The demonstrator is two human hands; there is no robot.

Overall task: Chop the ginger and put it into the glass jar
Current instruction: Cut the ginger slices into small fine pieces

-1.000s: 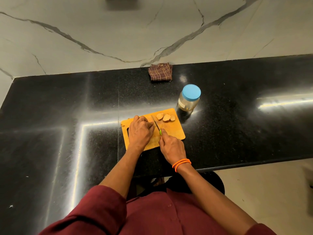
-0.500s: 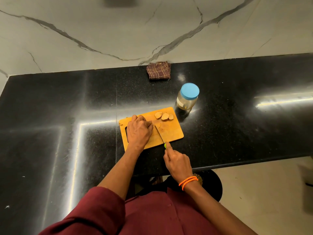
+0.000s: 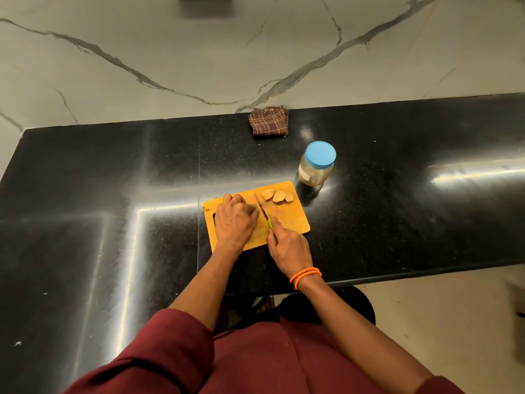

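Note:
An orange cutting board [image 3: 292, 220] lies on the black counter. Three ginger slices [image 3: 278, 195] rest at its far right corner. My left hand [image 3: 234, 220] is curled on the board's left half, pressing down on a ginger piece that the fingers hide. My right hand [image 3: 287, 245] grips a green-handled knife [image 3: 262, 209], its blade lying right beside my left fingertips. The glass jar [image 3: 316, 166] with a blue lid stands closed just beyond the board's far right corner.
A folded brown checked cloth [image 3: 269, 120] lies at the back of the black counter [image 3: 113, 194], against the marble wall. The counter's front edge runs at the right, with floor below it. A dark stool [image 3: 358, 305] sits under me.
My right hand drew the knife back toward me half a second ago, then pushed it forward again beside my left fingers. My left hand and the slices stayed put.

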